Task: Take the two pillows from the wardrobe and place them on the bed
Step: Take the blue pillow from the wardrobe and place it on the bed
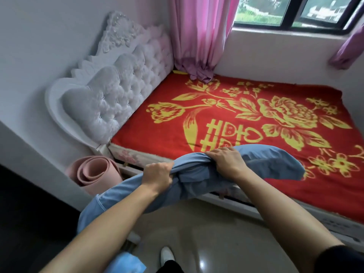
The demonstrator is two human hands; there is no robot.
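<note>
I hold a light blue pillow in front of me at the near edge of the bed. My left hand grips its bunched middle on the left. My right hand grips it just to the right. The pillow's right end hangs over the red blanket with yellow flowers; its left end droops down past my left forearm. A second blue object shows at the bottom edge by my foot; I cannot tell what it is. The wardrobe is out of view.
A white tufted headboard stands at the bed's left end. A rolled pink mat lies on the floor beside it. A pink curtain hangs onto the bed's far corner below a window. Glossy floor lies underfoot.
</note>
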